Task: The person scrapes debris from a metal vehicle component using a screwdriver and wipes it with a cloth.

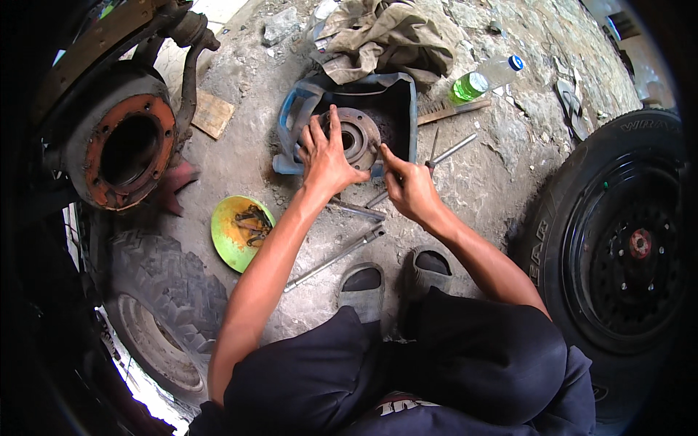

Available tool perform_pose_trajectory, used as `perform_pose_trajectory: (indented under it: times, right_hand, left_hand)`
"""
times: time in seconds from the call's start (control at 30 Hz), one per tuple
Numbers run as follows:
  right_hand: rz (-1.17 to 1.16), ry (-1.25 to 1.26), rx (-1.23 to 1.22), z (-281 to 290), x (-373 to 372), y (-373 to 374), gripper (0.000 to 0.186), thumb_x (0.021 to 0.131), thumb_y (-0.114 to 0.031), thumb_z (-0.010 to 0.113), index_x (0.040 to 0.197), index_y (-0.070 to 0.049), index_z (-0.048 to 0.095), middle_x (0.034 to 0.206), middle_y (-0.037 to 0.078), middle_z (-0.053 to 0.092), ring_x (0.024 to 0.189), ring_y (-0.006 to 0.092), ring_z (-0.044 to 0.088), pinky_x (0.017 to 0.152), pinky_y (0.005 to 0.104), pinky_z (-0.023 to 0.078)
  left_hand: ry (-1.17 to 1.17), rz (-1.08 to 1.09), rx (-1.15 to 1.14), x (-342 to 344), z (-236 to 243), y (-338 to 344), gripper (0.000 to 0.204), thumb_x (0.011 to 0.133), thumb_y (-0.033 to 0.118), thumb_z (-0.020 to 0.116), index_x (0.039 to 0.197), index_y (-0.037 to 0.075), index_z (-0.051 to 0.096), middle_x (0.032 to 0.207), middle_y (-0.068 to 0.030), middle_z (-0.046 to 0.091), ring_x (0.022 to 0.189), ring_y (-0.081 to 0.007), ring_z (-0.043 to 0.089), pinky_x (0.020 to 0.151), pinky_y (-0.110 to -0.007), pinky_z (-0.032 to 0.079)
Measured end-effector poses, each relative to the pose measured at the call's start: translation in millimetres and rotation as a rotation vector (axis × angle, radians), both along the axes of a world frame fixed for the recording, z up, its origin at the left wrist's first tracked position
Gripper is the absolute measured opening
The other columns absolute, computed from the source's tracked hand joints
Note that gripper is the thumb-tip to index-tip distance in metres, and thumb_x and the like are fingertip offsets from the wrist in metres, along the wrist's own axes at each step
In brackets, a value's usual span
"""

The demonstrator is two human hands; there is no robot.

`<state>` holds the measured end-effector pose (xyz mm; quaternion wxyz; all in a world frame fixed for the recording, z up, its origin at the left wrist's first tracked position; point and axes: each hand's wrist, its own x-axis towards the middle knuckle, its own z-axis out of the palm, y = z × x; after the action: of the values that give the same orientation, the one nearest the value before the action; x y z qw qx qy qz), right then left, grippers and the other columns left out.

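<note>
The left hand (326, 161) lies spread against the round metal hub (368, 136) at the near side of the blue container (413, 109); the right hand (414, 190) grips a screwdriver (434, 150) (index fingertip at the hub's edge).

- On the tyre (550, 211) to your right, you had raised lettering along the sidewall — one run by the top, another down the side nearest you.
- On your dark clothing (472, 407), you had white lettering (401, 405) — partly hidden in folds.
</note>
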<state>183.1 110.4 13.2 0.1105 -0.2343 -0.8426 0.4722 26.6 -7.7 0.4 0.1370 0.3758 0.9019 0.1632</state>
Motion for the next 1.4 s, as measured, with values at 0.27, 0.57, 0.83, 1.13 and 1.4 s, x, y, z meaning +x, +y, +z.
perform_pose_trajectory:
  times: [0.27,0.57,0.83,1.13,1.4]
  right_hand:
    - [0.078,0.052,0.031,-8.5,-28.5,25.1,0.045,0.091,-0.006,0.059,0.135,0.004,0.062,0.085,0.037,0.06,0.084,0.0487,0.067,0.069,0.0512,0.054]
    - [0.062,-0.093,-0.049,-4.0,-23.0,33.6,0.048,0.093,-0.005,0.058,0.141,-0.003,0.06,0.093,0.035,0.061,0.086,0.0044,0.046,0.071,0.0372,0.054]
    - [0.051,0.03,0.001,-22.6,-5.7,25.8,0.049,0.092,-0.003,0.055,0.141,-0.001,0.059,0.101,0.037,0.061,0.103,0.0341,0.075,0.082,0.0385,0.056]
    - [-0.01,-0.027,-0.129,-25.8,3.6,17.4,0.046,0.093,-0.009,0.058,0.138,-0.001,0.062,0.092,0.036,0.065,0.089,0.0375,0.076,0.077,0.0416,0.056]
    - [0.031,-0.068,-0.1,-25.1,-4.4,36.6,0.046,0.093,-0.007,0.058,0.139,-0.002,0.062,0.093,0.033,0.07,0.074,0.0237,0.073,0.075,0.038,0.056]
  left_hand:
    - [-0.014,-0.076,0.026,-4.6,-3.1,-4.0,0.152,0.051,0.035,0.098,0.167,0.015,0.003,0.16,-0.0325,0.022,0.148,-0.0542,0.022,0.109,-0.073,0.033]
    - [-0.003,-0.044,-0.038,1.3,1.8,1.6,0.15,0.05,0.033,0.097,0.167,0.019,0.006,0.162,-0.0296,0.021,0.151,-0.051,0.021,0.112,-0.07,0.033]
    - [-0.016,-0.052,-0.003,-1.3,-1.3,-3.6,0.151,0.051,0.033,0.099,0.167,0.018,0.003,0.162,-0.0322,0.019,0.151,-0.053,0.02,0.111,-0.072,0.032]
    - [-0.018,-0.036,-0.008,-4.3,-0.2,-3.2,0.149,0.052,0.034,0.098,0.167,0.018,0.006,0.162,-0.0304,0.02,0.15,-0.0515,0.022,0.112,-0.07,0.032]
    - [-0.007,-0.057,-0.007,-1.7,0.6,0.7,0.149,0.053,0.038,0.098,0.167,0.017,0.005,0.161,-0.0327,0.02,0.148,-0.0536,0.024,0.111,-0.072,0.032]
